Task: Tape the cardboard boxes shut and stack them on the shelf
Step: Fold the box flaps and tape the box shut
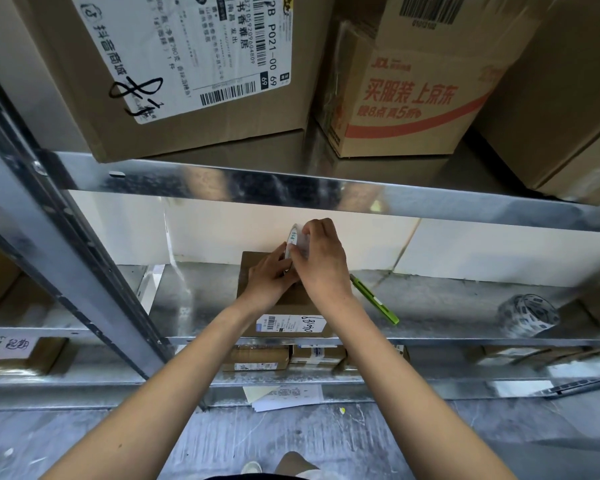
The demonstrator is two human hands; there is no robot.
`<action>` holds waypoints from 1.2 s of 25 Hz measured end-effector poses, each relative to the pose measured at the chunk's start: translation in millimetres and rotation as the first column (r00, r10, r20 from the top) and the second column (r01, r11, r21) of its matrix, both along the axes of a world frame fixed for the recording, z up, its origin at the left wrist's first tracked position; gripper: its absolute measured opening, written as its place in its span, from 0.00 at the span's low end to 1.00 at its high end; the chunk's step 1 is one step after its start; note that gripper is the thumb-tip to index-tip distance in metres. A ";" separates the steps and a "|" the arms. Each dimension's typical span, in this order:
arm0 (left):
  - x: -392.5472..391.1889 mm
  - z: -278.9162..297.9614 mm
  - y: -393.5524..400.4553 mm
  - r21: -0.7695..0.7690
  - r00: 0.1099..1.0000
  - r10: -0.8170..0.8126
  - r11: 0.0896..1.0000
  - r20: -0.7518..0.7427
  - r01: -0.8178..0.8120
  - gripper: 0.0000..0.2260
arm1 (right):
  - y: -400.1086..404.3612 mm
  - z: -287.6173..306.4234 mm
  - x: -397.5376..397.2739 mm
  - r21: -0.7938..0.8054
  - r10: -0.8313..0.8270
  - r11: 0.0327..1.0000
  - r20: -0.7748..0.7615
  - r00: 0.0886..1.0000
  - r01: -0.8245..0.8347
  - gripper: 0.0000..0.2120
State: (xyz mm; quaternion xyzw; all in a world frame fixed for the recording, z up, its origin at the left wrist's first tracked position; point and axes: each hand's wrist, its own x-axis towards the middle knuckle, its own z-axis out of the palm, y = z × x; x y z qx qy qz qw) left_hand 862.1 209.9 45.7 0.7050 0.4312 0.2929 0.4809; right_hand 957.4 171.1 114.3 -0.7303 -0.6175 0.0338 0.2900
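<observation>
A small brown cardboard box [284,308] with a white label lies on the galvanised metal shelf [447,306]. Above its far end, both hands hold a roll of clear packing tape [293,239]: the right hand [321,258] grips it from above, the left hand [271,277] pinches its lower edge. A green utility knife [374,299] lies just right.

Green pen [374,299] beside right hand [321,258]

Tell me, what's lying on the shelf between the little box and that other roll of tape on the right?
A green pen-like tool lies on the metal shelf between the small box and the spare tape roll, as the head view shows.
</observation>
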 end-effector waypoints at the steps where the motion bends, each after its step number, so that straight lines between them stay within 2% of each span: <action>1: 0.4 0.4 -0.4 0.016 1.000 0.004 1.000 -0.009 -0.004 0.28 | -0.3 0.1 0.3 0.004 -0.006 1.000 0.006 1.000 0.006 0.11; 6: 2.5 0.2 -2.5 0.046 0.998 0.038 0.998 -0.043 -0.036 0.32 | 0.6 -1.8 -3.1 0.029 -0.026 0.999 0.023 0.999 0.025 0.10; 11: 4.1 -1.0 -4.6 0.037 0.998 0.055 0.998 -0.008 -0.054 0.19 | -2.2 -0.5 -5.0 -0.038 -0.025 0.999 0.039 0.999 0.027 0.11; 14: 3.8 -3.1 -3.0 0.011 0.997 0.071 0.997 -0.015 -0.071 0.29 | -1.3 1.7 -3.3 -0.030 0.009 1.000 0.029 1.000 -0.008 0.12; 17: 4.5 -3.3 -3.9 0.024 0.997 0.076 0.997 -0.004 -0.076 0.30 | 1.0 -1.8 -1.6 -0.011 0.008 1.000 0.147 0.989 -0.006 0.12; 19: 5.0 -4.1 -3.6 0.030 0.998 0.065 0.997 0.011 -0.065 0.27 | 2.7 -4.5 -2.7 0.008 -0.011 1.000 0.215 0.977 0.010 0.13; 23: 4.8 -8.0 -2.8 0.031 0.997 0.067 0.997 0.022 -0.068 0.20 | 4.8 -2.6 -6.1 -0.008 -0.030 0.999 0.247 0.969 0.033 0.14; 30: 5.2 -8.8 -2.0 0.094 0.997 0.065 0.994 -0.036 -0.062 0.18 | 1.9 -4.0 -10.4 0.002 -0.103 0.994 0.225 0.969 0.105 0.14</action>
